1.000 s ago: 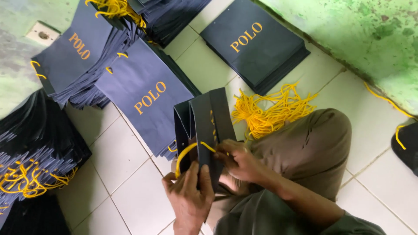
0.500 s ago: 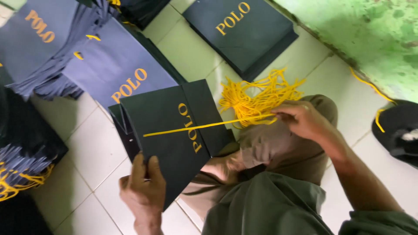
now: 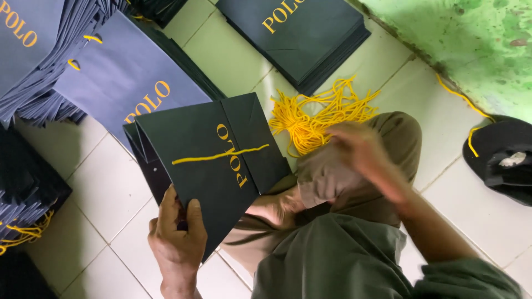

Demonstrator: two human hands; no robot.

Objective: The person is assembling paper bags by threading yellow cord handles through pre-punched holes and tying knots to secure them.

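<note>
Bare tiles (image 3: 105,188) left; bag stacks (image 3: 100,72) crowd top.

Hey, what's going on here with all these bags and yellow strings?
A person seated on the tiled floor holds a dark paper bag by its corner in the left hand. A yellow cord lies across the bag. The blurred right hand is beside the pile of yellow cords. Stacks of flat bags lie around.

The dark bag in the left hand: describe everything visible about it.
The dark paper bag is folded flat and looks like stiff matte paper, with creased side folds and gold lettering on its face. It is held tilted above the tiled floor, over the person's lap. The left hand grips its lower edge, fingers on the front. A yellow cord lies across its face. The right hand, blurred, is off the bag, near the loose yellow cords.
</note>
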